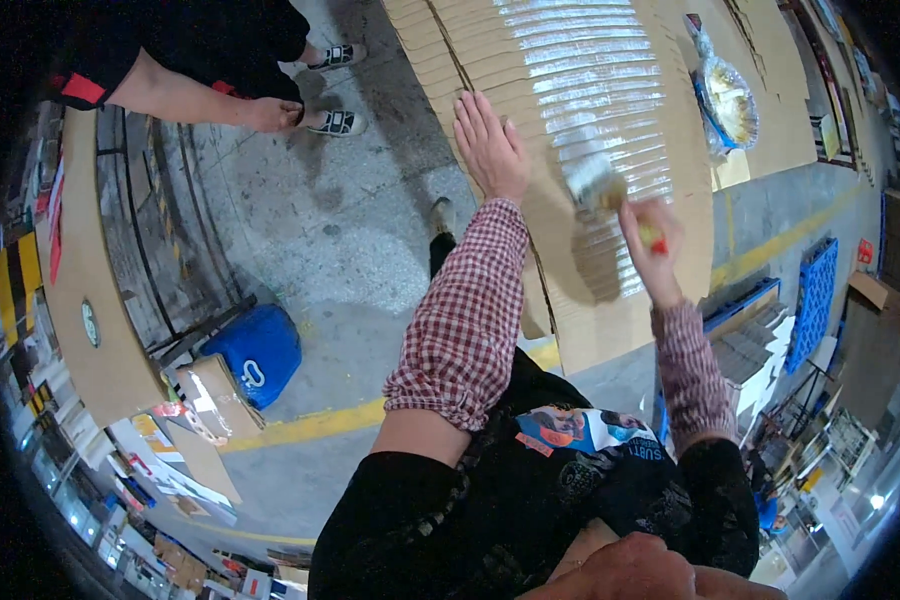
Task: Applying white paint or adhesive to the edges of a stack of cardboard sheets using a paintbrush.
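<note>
So we've got our left hand (490, 148) laid flat, fingers spread, palm down on a big stack of cardboard sheets (570, 110) whose layered edges fan out toward us, and part of that stack looks shiny and wet where light catches it. Our right hand (650, 240) is closed round the handle of a brush (598, 185), a red-and-yellow bit of handle poking out by the fingers, with the bristle end blurred but sitting right on the cardboard's layered edge, just right of the left hand. Both of our forearms wear a red-and-white checked sleeve (465, 320). Further right on the cardboard sits a round dish wrapped in clear plastic (728, 100), well apart from the brush. Up at the top left another person's hand (275, 115) hangs down over the concrete floor (360, 220), near their sandalled feet. A blue bin (255, 350) stands on the floor at the left, beside a yellow floor line (310, 425), and a blue pallet (815, 300) leans at the far right.
</note>
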A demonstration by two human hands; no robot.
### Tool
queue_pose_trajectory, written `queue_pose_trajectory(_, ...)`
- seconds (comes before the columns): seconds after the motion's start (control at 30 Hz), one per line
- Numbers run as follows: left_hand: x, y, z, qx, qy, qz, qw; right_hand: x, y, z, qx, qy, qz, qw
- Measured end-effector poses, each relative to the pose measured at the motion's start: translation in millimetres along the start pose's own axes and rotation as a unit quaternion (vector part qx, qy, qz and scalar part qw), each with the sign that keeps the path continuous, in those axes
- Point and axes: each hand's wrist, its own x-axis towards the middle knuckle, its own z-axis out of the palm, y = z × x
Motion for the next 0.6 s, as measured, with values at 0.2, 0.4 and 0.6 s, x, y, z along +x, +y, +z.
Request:
queue_pose_trajectory(0.2,-1.9,-3.9,-4.4,0.006,-0.004,-0.003,1.000,-101.4,-13.2,-48.2,-0.016,-0.044,0.098,0.994)
queue_pose_trajectory(0.4,0.2,5.8,-3.9,-0.002,0.001,0.009,1.000,-37.1,-27.0,-41.1,0.011,0.084,0.067,0.994)
queue_pose_trajectory(0.6,-4.7,7.0,-4.8,0.007,0.000,0.012,1.000,-116.5,31.1,-47.0,-0.016,0.077,0.113,0.990)
